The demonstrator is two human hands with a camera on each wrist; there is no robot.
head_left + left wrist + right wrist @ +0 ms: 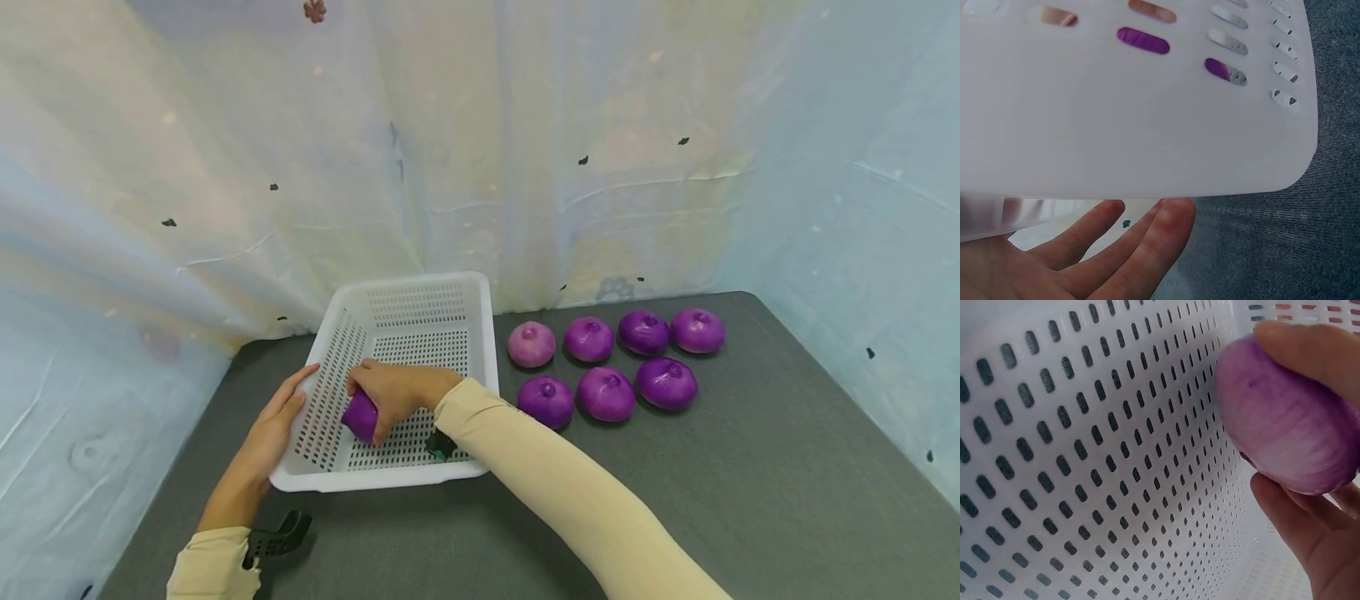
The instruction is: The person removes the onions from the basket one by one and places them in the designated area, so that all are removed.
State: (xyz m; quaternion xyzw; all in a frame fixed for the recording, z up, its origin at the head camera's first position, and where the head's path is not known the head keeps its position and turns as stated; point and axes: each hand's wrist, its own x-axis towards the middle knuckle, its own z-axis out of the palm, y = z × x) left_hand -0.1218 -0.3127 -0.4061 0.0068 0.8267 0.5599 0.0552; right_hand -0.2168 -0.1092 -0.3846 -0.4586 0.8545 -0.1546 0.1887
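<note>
A purple onion [361,417] is in my right hand [397,392], inside the white plastic basket [405,482] near its front left part. In the right wrist view, the thumb lies over the onion [1285,419] and fingers support it from the other side, close to the perforated wall. My left hand [273,421] is at the basket's left rim, its fingertips touching the edge from outside. The left wrist view shows these fingers [1160,237] fairly straight along the rim, with purple visible through the wall's slots.
Several purple onions stand in two rows right of the basket, among them a paler one [532,344] at the back left and a darker one [667,383] at the front right. The dark grey table [720,500] meets a pale patterned curtain [450,167] behind.
</note>
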